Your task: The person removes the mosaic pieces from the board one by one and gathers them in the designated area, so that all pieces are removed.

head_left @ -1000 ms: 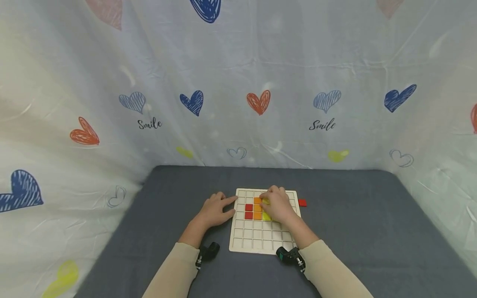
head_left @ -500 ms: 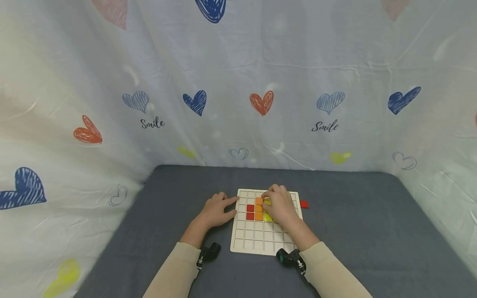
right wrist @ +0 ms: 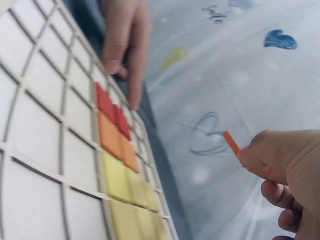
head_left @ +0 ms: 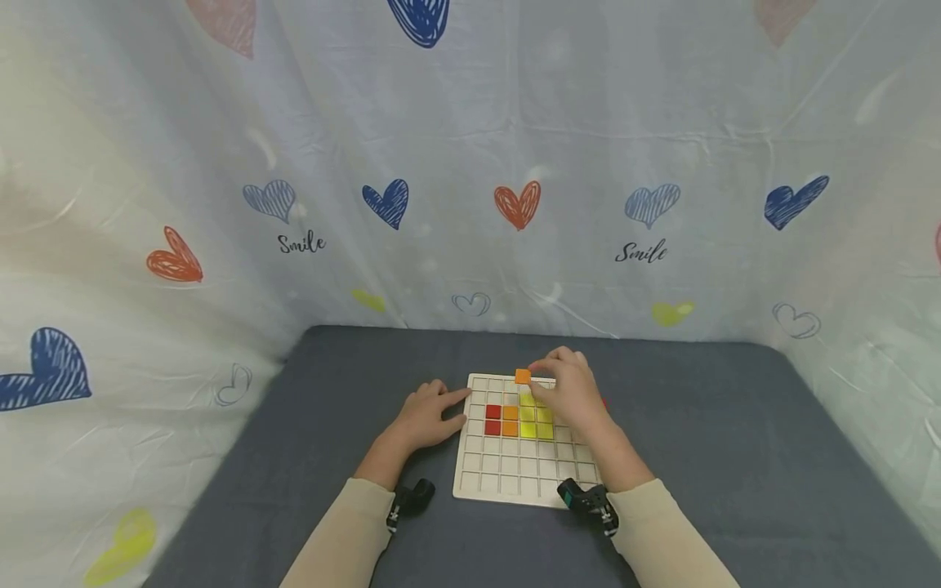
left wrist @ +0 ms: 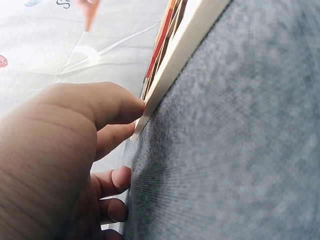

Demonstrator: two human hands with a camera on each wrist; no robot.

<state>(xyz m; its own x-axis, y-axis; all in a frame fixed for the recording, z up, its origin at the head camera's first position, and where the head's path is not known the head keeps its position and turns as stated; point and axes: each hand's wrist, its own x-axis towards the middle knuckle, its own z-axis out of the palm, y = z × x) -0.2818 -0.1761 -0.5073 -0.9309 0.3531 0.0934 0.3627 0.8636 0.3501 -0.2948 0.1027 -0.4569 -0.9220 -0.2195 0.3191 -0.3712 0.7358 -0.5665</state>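
The orange tile [head_left: 523, 376], thin, flat and square, is held up by the far edge of the board [head_left: 488, 482]. My right hand [head_left: 569, 388] pinches it at one side; my left hand [head_left: 422, 415], fingers loosely extended, touches the board's left edge.

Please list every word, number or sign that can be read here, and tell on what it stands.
"Smile": on the heart-patterned backdrop, left in the head view.
"Smile": on the same backdrop, right.
Wrist views: backdrop lettering is cut off or blurred, not fully readable.
Grid board, colored tiles: no text visible.
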